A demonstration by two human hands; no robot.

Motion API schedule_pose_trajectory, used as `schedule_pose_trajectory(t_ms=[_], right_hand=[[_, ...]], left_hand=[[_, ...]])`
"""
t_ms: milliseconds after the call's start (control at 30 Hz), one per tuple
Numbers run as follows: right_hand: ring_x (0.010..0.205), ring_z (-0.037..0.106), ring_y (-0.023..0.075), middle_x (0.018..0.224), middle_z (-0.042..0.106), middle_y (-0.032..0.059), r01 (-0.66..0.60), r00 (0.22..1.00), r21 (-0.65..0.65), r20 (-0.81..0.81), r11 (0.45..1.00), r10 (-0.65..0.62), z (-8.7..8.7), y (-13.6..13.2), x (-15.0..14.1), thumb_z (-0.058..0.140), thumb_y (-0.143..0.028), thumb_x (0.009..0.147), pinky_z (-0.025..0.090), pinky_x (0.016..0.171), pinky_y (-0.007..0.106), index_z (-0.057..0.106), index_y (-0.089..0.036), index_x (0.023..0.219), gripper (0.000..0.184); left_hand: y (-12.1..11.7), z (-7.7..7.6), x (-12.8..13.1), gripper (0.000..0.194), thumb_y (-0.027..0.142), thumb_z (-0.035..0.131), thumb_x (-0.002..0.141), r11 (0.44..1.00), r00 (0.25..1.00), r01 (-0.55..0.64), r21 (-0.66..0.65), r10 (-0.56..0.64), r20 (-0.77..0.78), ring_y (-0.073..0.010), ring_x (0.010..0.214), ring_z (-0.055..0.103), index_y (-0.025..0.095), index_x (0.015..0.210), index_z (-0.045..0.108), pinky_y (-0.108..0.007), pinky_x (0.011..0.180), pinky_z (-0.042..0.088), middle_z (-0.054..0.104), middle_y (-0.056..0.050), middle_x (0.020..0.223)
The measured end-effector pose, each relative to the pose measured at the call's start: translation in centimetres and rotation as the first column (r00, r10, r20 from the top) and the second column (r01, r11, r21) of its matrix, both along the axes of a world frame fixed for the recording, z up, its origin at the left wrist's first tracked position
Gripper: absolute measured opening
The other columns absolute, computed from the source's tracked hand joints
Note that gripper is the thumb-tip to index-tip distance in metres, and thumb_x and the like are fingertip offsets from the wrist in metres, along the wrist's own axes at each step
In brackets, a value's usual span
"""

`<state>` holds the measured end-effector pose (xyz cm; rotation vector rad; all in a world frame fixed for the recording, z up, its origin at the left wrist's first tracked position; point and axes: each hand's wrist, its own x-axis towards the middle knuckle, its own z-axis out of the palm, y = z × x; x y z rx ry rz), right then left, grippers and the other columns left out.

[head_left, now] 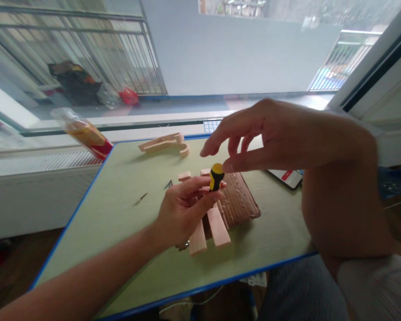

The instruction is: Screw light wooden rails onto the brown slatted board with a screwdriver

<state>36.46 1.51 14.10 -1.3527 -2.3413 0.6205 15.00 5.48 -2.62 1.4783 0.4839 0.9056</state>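
Observation:
My left hand (183, 207) is closed around the lower part of a screwdriver (216, 177) with a black and yellow handle that stands about upright. Its shaft and tip are hidden behind my fingers. Under this hand lie two flat wooden strips (218, 226), side by side on a piece of ridged brown cardboard (239, 198) dotted with small holes. My right hand (254, 136) hovers just above and to the right of the handle, fingers apart and holding nothing. Its thumb appears close to the yellow top; whether they touch I cannot tell.
On the green, blue-edged table (120, 249) lie a small pointed metal piece (141, 198) and a dark screw-like piece (168, 184). Curved wooden parts (165, 145) lie at the back. A drink bottle (85, 133) leans at the left; a phone-like flat object (289, 179) is at the right.

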Motion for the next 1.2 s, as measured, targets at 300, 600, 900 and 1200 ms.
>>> schedule_pose_trajectory(t_ms=[300, 600, 900, 1200], right_hand=[[0.082, 0.072, 0.0143, 0.093, 0.082, -0.0023, -0.069, 0.997, -0.062, 0.029, 0.996, 0.071, -0.9, 1.4, -0.4, 0.072, -0.022, 0.090, 0.058, 0.073, 0.028, 0.082, -0.025, 0.093, 0.012], [0.065, 0.060, 0.0118, 0.072, 0.071, -0.0037, -0.031, 0.997, 0.035, 0.071, 0.999, 0.028, -1.7, 1.6, -0.3, 0.082, -0.044, 0.086, 0.045, 0.052, 0.033, 0.074, -0.025, 0.077, 0.022], [0.070, 0.064, 0.0126, 0.082, 0.076, -0.0016, -0.009, 1.000, 0.021, 0.025, 1.000, 0.008, -1.4, 1.4, 0.0, 0.081, -0.043, 0.087, 0.047, 0.057, 0.029, 0.080, -0.025, 0.089, 0.017], [0.080, 0.072, 0.0137, 0.094, 0.082, -0.0033, -0.039, 0.997, -0.133, -0.066, 0.990, 0.030, -0.6, 1.4, 0.0, 0.072, -0.017, 0.088, 0.058, 0.069, 0.025, 0.083, -0.027, 0.097, 0.018]], left_hand=[[0.7, -0.3, -0.4, 0.019, 0.030, 0.075, 0.097, 0.998, 0.998, 0.063, 0.031, -0.063, -0.027, -0.0195, 0.093, 0.076, 0.017, 0.109, 0.083, -0.028, 0.081, 0.064, 0.082, -0.012, 0.111], [0.9, -0.3, 0.0, 0.024, 0.017, 0.087, 0.083, 0.997, 0.995, 0.060, 0.055, -0.064, 0.078, -0.0160, 0.084, 0.075, 0.020, 0.105, 0.077, -0.025, 0.072, 0.063, 0.080, -0.006, 0.100], [0.6, -0.6, 0.3, 0.019, 0.023, 0.088, 0.084, 0.999, 0.999, -0.029, 0.026, 0.029, 0.020, -0.0161, 0.077, 0.074, 0.019, 0.100, 0.077, -0.026, 0.066, 0.062, 0.081, -0.006, 0.096], [1.1, -0.2, 0.1, 0.014, 0.022, 0.082, 0.088, 0.999, 1.000, 0.006, 0.054, -0.007, 0.014, -0.0198, 0.087, 0.077, 0.023, 0.102, 0.079, -0.031, 0.075, 0.065, 0.082, -0.006, 0.101]])
